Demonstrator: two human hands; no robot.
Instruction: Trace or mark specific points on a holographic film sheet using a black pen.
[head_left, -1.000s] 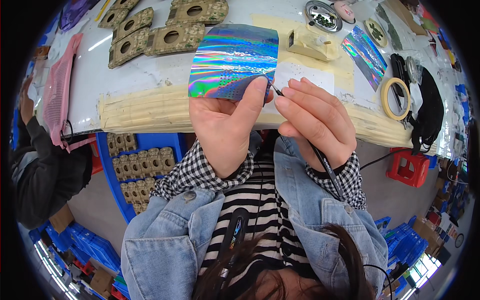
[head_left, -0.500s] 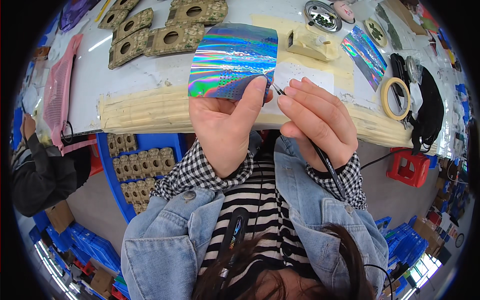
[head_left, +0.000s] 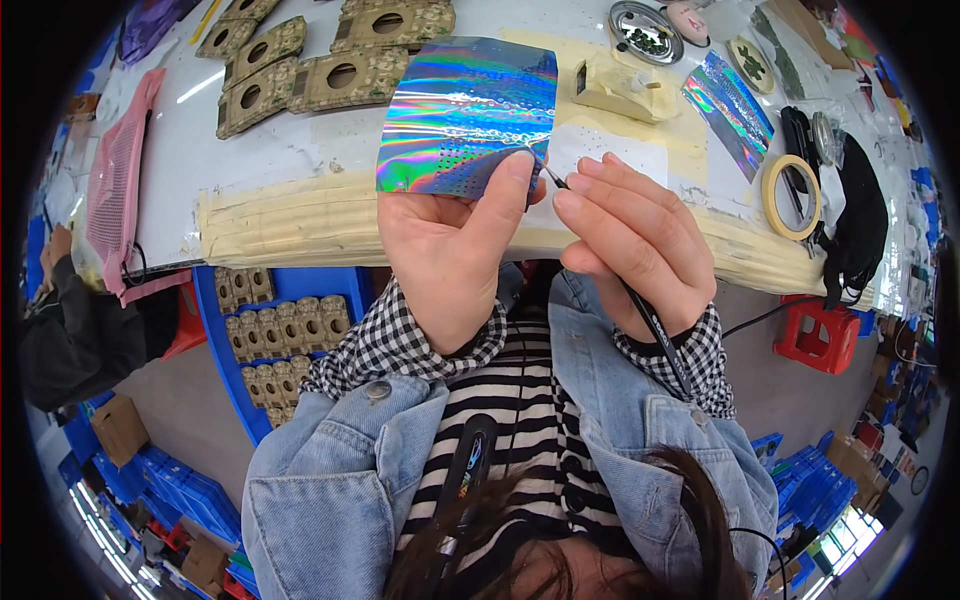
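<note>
Held up over the table's near edge is a shiny holographic sheet [head_left: 470, 95], with rows of small dark dots on its lower part. My left hand [head_left: 445, 255] pinches it at the lower right corner, thumb on top and the other fingers behind. Black tweezers [head_left: 650, 322] lie in my closed right hand [head_left: 640, 235], their handle running back toward the wrist. The thin tip of the tweezers is right by the sheet's corner, next to my left thumb. Whether the tip grips anything is too small to make out.
Camouflage-patterned pieces with round holes [head_left: 345, 76] lie at the back left. A tape-covered block [head_left: 620, 88], a round metal dish [head_left: 645, 32], another holographic sheet [head_left: 728, 115] and a tape roll [head_left: 791, 197] are rightward. A blue tray [head_left: 208, 300] sits below left; another person is beyond.
The sheet has tilted slightly, its top edge a little higher. My hands and the tweezers have barely shifted. At the far left the other person's arm has moved a little.
</note>
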